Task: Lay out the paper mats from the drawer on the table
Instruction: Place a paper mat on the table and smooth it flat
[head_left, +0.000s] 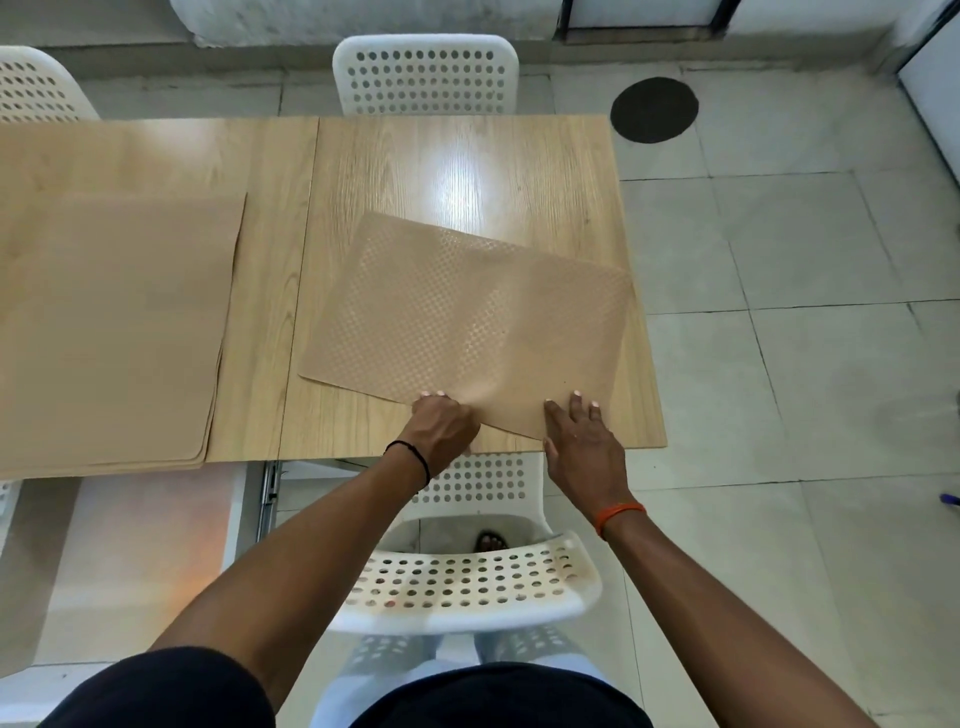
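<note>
1. You are standing in what looks like a canteen or small dining room, though the view shows only part of it.
2. Two light wood-grain tables stand pushed edge to edge.
3. White perforated plastic chairs sit on both sides.
4. The floor is pale tile, scuffed, with a dark round patch.

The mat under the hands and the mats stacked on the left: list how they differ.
The mat under the hands lies skewed to the table edges; the stack on the left lies nearly square. It is a single sheet, held by the left hand and right hand; the stack has several layers, untouched. Its embossed pattern shows; the stack looks plain. Both are tan, with rounded corners.
</note>
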